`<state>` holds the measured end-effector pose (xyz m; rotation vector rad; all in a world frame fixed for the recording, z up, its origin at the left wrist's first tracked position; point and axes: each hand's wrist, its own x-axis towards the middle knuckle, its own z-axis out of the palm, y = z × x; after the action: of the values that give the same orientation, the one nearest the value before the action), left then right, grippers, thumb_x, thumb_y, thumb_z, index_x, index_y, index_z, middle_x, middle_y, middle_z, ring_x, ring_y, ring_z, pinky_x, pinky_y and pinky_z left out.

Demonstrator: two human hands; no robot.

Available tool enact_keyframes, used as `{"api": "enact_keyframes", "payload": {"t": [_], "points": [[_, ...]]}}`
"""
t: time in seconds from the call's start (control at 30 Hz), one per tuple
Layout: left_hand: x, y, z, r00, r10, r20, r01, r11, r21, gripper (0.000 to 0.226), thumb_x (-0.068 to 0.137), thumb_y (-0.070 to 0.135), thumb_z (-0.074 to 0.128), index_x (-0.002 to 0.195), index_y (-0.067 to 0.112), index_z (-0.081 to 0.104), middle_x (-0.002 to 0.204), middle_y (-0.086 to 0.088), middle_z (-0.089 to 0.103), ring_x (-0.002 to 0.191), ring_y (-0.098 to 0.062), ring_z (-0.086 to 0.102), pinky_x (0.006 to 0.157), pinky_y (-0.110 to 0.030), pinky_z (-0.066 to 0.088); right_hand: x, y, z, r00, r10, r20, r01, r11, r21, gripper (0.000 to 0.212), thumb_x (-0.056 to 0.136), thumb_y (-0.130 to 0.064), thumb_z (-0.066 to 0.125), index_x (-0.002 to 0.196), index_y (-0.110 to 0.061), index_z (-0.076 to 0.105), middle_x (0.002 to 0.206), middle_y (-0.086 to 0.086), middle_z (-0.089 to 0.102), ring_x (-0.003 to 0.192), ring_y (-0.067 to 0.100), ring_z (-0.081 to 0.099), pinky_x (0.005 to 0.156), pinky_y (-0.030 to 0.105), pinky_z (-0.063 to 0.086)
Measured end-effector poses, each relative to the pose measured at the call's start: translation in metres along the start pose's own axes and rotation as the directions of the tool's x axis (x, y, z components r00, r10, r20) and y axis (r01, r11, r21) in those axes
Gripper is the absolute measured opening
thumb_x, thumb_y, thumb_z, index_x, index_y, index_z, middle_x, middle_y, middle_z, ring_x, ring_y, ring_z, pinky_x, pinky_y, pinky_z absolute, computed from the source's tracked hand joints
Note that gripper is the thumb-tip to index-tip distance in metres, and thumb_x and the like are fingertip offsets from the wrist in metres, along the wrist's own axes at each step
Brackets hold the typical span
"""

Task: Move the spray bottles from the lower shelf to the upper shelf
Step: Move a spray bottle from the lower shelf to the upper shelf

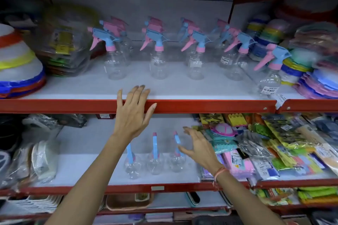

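The right hand (196,145), nearest and spread in a wide, empty grip, reaches toward the rightmost of three spray bottles (176,159) left on the lower shelf (91,168), while the empty left hand (133,113) rests open at the upper shelf (182,89); closing on that bottle's neck looks next.

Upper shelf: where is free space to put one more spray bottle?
The upper shelf is bare along its front strip, between the bottle row and the red edge, right of the left hand. Behind, bottles stand crowded; both ends hold stacked goods.
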<state>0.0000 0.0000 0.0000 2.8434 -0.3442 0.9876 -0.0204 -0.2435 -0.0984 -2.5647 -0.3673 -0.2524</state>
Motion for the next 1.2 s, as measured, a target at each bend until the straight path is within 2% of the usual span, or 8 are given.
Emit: {"api": "enact_keyframes", "payload": {"t": [0.17,0.27,0.37,0.5,0.7,0.93,1.07,1.2], "points": [[0.003,-0.002,0.004,0.999,0.014,-0.037,-0.014,1.0,0.014,0.057,0.098,0.055,0.034,0.132,0.013,0.053,0.129,-0.01,0.061,0.129,-0.027,0.051,0.117,-0.055,0.017,-0.008,0.012,0.042,0.923,0.205,0.327,-0.275,0.944,0.184,0.101,0.061,-0.054,0.08,0.145,-0.021,0.031,0.134,-0.004,0.057,0.122,0.017,0.053,0.1,0.03,0.046],[0.003,-0.003,0.006,0.997,0.026,-0.078,-0.025,1.0,0.014,0.056,0.098,0.055,0.036,0.131,0.013,0.053,0.121,-0.009,0.062,0.121,-0.027,0.055,0.117,-0.053,0.017,-0.011,0.016,0.064,0.917,0.27,0.294,-0.342,0.911,0.23,0.071,0.072,-0.035,0.077,0.133,-0.02,0.045,0.113,-0.002,0.066,0.104,0.019,0.063,0.088,0.032,0.052],[0.003,-0.002,0.007,0.996,0.013,-0.084,-0.012,1.0,0.015,0.058,0.097,0.056,0.036,0.133,0.014,0.053,0.116,-0.008,0.062,0.114,-0.027,0.056,0.118,-0.053,0.018,-0.012,0.018,0.078,0.926,0.329,0.185,-0.368,0.894,0.255,0.037,0.08,-0.039,0.068,0.112,-0.023,0.057,0.096,-0.001,0.07,0.085,0.02,0.066,0.076,0.038,0.055],[0.003,-0.003,0.008,0.996,0.012,-0.084,-0.011,1.0,0.01,0.06,0.096,0.058,0.037,0.135,0.016,0.052,0.114,-0.008,0.061,0.11,-0.026,0.057,0.119,-0.053,0.018,-0.015,0.017,0.076,0.938,0.319,0.132,-0.345,0.878,0.332,0.023,0.085,-0.037,0.067,0.104,-0.025,0.06,0.089,-0.003,0.069,0.08,0.012,0.066,0.072,0.034,0.056],[0.002,0.0,0.008,0.996,-0.013,-0.083,0.013,1.0,0.0,0.061,0.095,0.058,0.038,0.137,0.016,0.051,0.114,-0.009,0.061,0.107,-0.028,0.056,0.118,-0.054,0.019,-0.028,0.008,0.033,0.971,0.226,0.081,-0.24,0.898,0.368,0.021,0.086,-0.033,0.069,0.1,-0.03,0.053,0.079,-0.014,0.058,0.078,-0.01,0.057,0.066,0.006,0.041],[-0.002,0.003,0.007,0.995,-0.024,-0.097,0.026,1.0,0.013,0.058,0.095,0.055,0.041,0.136,0.015,0.052,0.116,-0.009,0.062,0.108,-0.028,0.058,0.118,-0.053,0.019,-0.045,-0.003,-0.039,0.995,0.099,0.001,-0.094,0.941,0.327,0.045,0.076,-0.07,0.056,0.112,-0.044,0.048,0.084,-0.002,0.069,0.076,0.014,0.063,0.071,0.03,0.053],[-0.003,0.005,0.007,0.994,-0.033,-0.105,0.034,0.999,0.012,0.055,0.095,0.052,0.041,0.136,0.015,0.052,0.118,-0.009,0.062,0.112,-0.027,0.058,0.119,-0.054,0.019,-0.044,-0.021,-0.088,0.994,0.036,-0.102,0.0,0.945,0.328,0.03,0.081,-0.059,0.062,0.1,-0.037,0.053,0.074,-0.029,0.063,0.069,-0.002,0.059,0.06,0.008,0.042],[-0.002,0.005,0.007,0.994,-0.039,-0.099,0.04,0.999,0.004,0.055,0.096,0.051,0.04,0.136,0.016,0.051,0.121,-0.01,0.061,0.115,-0.028,0.057,0.118,-0.055,0.019,-0.036,-0.041,-0.134,0.979,-0.029,-0.2,0.093,0.943,0.319,0.039,0.081,-0.061,0.057,0.109,-0.035,0.061,0.081,0.001,0.072,0.073,0.016,0.066,0.071,0.033,0.054]]}}
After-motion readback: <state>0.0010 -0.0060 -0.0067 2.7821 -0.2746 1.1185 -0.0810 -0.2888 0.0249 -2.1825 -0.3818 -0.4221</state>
